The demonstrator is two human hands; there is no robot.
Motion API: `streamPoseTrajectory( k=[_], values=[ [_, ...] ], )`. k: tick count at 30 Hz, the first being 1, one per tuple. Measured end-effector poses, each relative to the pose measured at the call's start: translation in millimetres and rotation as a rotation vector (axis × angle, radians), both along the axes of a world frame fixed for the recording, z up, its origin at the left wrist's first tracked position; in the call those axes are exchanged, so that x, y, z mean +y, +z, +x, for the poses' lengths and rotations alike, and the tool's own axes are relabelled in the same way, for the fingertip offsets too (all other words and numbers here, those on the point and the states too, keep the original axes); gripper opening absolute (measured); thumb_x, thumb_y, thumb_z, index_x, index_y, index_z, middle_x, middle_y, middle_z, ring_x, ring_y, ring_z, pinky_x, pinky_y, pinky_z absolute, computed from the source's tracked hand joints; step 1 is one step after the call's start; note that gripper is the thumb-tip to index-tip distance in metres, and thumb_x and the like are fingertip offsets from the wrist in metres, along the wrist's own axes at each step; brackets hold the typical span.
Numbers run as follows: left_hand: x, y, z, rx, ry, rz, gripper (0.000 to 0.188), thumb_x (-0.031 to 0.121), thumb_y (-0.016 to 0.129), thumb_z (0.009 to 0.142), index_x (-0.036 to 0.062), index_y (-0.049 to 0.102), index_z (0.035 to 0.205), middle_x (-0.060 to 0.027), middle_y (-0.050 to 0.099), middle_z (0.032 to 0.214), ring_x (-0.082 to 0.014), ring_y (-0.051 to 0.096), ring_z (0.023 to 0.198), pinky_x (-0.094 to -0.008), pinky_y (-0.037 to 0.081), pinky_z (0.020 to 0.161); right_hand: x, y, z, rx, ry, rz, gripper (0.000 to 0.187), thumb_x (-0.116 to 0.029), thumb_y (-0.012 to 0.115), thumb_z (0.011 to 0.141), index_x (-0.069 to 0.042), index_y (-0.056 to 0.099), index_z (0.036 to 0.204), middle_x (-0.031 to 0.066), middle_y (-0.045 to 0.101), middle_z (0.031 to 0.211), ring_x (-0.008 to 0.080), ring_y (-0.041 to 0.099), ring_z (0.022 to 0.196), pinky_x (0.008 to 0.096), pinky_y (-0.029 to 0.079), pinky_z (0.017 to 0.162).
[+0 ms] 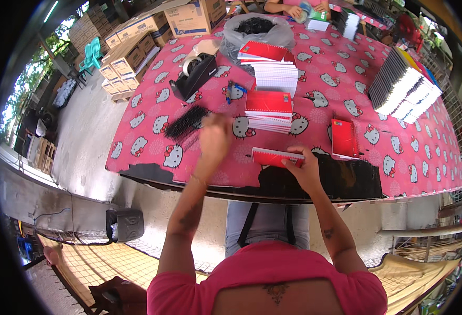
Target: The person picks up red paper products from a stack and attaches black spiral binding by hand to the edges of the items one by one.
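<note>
My right hand grips a small red-covered notebook by its right end. The notebook stands tilted on its edge near the table's front, white page edges up and a row of punched holes along it. Smeared by motion, my left hand is beside a bunch of black spiral binding coils; its fingers cannot be made out. Beyond the held notebook rises a stack of red notebooks, with a taller stack behind it. One red notebook lies to the right.
A black tape dispenser and blue pens lie at the left-centre. Behind them stands a plastic bag of black coils. Bound notebooks are piled at right, cartons at far left. A co-worker's hands work across the table.
</note>
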State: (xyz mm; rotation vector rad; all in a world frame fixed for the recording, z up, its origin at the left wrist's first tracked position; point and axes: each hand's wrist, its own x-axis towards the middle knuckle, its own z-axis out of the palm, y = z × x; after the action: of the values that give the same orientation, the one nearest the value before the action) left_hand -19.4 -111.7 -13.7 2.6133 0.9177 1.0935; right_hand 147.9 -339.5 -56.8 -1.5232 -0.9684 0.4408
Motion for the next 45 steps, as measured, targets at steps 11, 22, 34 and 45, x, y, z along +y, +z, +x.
streamPoseTrajectory(
  k=[11,22,34,45],
  values=[
    [-61.1,7.9,-31.4,-0.153,-0.305,-0.297,0.019,0.003,0.064,0.09,0.0017,0.069,0.108,-0.0102,0.061,0.078,-0.022,0.057,0.062,-0.0324,0.044,0.054,9.9,4.5,5.3,0.077,0.276,0.058,0.026,-0.008,0.07,0.09,0.0,0.069,0.114,0.0057,0.069,0.108,0.0132,0.062,0.101,0.0272,0.048,0.089],
    [-68.4,10.4,-39.7,-0.204,-0.317,-0.383,0.016,0.005,0.065,0.091,0.0013,0.072,0.105,-0.0095,0.062,0.076,-0.0174,0.062,0.062,-0.0274,0.046,0.052,10.4,12.9,-0.4,0.178,0.242,-0.072,0.026,-0.011,0.071,0.09,0.001,0.068,0.114,0.0051,0.07,0.1,0.009,0.061,0.092,0.024,0.049,0.083],
    [-47.9,17.7,-38.2,-0.066,-0.411,-0.302,0.018,0.011,0.072,0.087,0.0028,0.069,0.103,-0.0102,0.058,0.081,-0.0232,0.056,0.063,-0.0329,0.046,0.057,8.1,11.2,0.8,0.127,0.243,-0.069,0.025,-0.012,0.07,0.091,0.001,0.068,0.112,0.0065,0.07,0.101,0.0115,0.061,0.095,0.0259,0.048,0.086],
    [-59.1,45.1,-28.8,0.331,-0.341,0.066,0.058,0.033,0.065,0.091,0.0013,0.051,0.137,-0.0217,0.052,0.131,-0.0361,0.055,0.114,-0.0448,0.046,0.086,4.8,24.0,-5.3,0.137,0.244,-0.07,0.026,-0.012,0.07,0.091,0.001,0.067,0.114,0.0044,0.069,0.099,0.01,0.061,0.092,0.0245,0.048,0.081]
  ],
)
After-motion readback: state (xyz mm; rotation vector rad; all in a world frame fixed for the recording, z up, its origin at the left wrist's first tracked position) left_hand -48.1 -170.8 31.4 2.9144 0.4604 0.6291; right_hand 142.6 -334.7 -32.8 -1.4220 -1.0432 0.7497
